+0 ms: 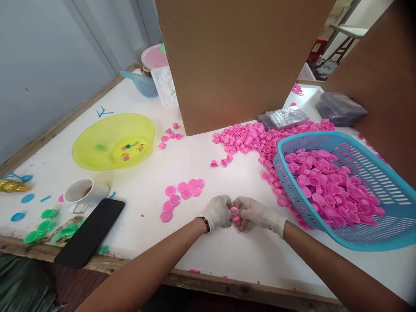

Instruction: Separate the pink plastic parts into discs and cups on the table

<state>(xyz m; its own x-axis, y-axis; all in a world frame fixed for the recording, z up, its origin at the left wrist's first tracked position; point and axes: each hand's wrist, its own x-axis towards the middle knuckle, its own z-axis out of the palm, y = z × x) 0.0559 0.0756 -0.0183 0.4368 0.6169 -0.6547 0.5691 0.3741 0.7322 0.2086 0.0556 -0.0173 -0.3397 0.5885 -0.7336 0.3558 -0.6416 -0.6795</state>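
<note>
My left hand (218, 211) and my right hand (252, 213) wear white gloves and meet over the white table (227, 255) near its front edge. Both are closed on a small pink plastic piece (234, 212) pinched between their fingertips. Several flat pink discs (182, 197) lie in a loose row just left of my left hand. A blue mesh basket (373, 203) tilted toward me holds a heap of pink discs (328, 186) right of my right hand. A pile of small pink caps (250, 138) spreads across the table behind my hands.
A big cardboard box (240, 60) stands at the back centre. A yellow bowl (113, 141), a white cup (85, 191), a black phone (91, 232) and green discs (45, 225) sit at the left. Wrapped grey packs (286, 117) lie behind the basket.
</note>
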